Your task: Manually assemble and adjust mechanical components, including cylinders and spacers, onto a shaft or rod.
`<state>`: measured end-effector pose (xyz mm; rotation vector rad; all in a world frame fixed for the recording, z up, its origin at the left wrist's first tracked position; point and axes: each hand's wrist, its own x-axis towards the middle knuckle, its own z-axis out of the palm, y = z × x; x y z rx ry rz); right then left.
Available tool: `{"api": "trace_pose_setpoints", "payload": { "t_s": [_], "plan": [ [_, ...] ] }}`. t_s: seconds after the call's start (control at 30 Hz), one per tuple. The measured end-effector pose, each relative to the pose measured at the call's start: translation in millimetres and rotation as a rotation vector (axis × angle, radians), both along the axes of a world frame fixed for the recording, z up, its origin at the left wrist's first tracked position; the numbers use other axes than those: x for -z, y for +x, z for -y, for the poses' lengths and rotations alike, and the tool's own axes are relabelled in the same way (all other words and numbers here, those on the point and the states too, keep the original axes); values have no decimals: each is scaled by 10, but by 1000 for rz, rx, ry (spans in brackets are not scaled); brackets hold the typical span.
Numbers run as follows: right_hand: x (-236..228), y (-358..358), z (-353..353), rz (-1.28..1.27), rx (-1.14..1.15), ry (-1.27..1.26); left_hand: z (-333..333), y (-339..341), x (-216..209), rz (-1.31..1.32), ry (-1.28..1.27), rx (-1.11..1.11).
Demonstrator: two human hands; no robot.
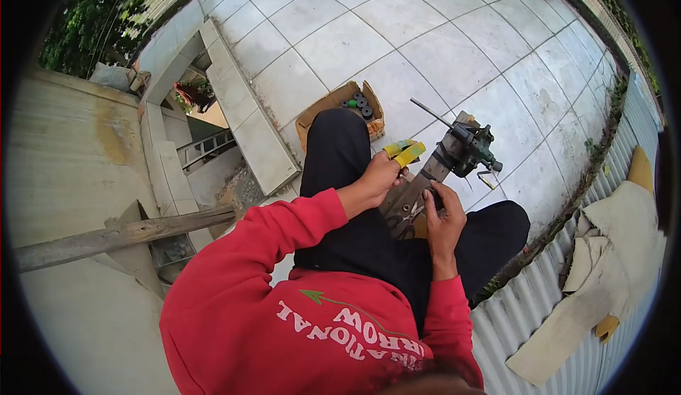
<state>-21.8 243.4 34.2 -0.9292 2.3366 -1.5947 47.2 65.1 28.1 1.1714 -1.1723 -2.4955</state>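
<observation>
Two hands come close together over one wooden board (411, 195), which slants from between the person's legs (337, 161) up and to the right, its long way pointing out over the tiled floor (392, 15). At the board's far end sits a green machine (474, 143), with a thin rod (429, 111) that pokes out past the board's left side. The left hand (379, 180) is at the board's left edge, its fingers bent; bright yellow strips (409, 154) stick out at its tips, but I can't tell if it grips them or wears them. The right hand (446, 221) is at the board's right side, fingers curled, and seems to pinch a small dark thing (434, 194) over the board. Both hands are nearer the board's near end than the green machine is. What look like scissors (406, 215) lie on the board, just below the hands.
</observation>
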Motion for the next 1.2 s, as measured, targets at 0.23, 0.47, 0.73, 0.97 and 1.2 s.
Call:
{"api": "trace_pose_setpoints", "payload": {
  "t_s": [0.23, 0.47, 0.73, 0.97, 1.2],
  "plan": [
    [143, -42, -30, -7, -19, -14, 936, -512, 423, -89, 59, -299],
    [162, -3, 15, 50, -53, 10, 862, -715, 416, -235, 125, -217],
    [211, 37, 106, 126, -112, 47, 1053, -731, 610, -289, 196, -177],
    [234, 29, 83, 114, -121, 34, 972, -761, 535, -255, 264, -193],
    [240, 27, 42, 179, -107, 61, 812, -777, 419, -313, 211, -142]
  ]
}}
